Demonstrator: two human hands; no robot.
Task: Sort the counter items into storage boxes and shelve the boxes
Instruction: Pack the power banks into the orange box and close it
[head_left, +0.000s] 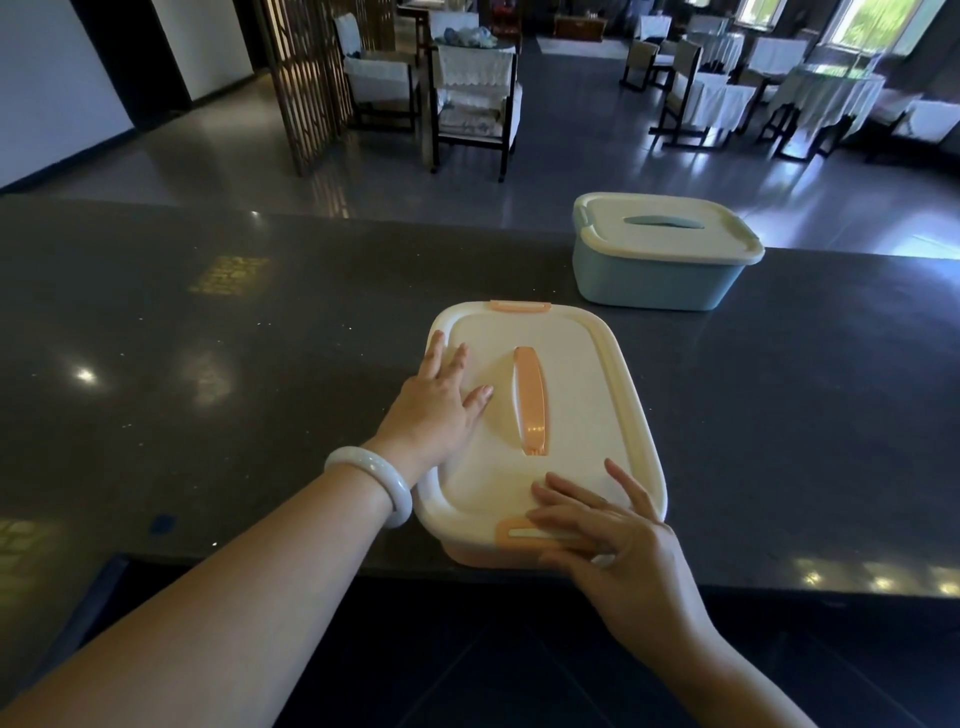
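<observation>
Left hand (439, 397): flat, fingers straight on smooth cream lid | right hand (608, 535): fingers spread over orange front latch | orange-handled storage box (571, 415): rounded plastic, under both hands | blue storage box (660, 283): lidded, beyond right hand | counter (260, 364): dark speckled stone

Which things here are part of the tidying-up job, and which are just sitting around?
Part of the job:
- orange box, lid on, left hand flat on the lid, right hand at the near latch
- blue box, lid on
- counter

Just sitting around:
- chairs
- cloth-covered tables
- wooden screen
</observation>
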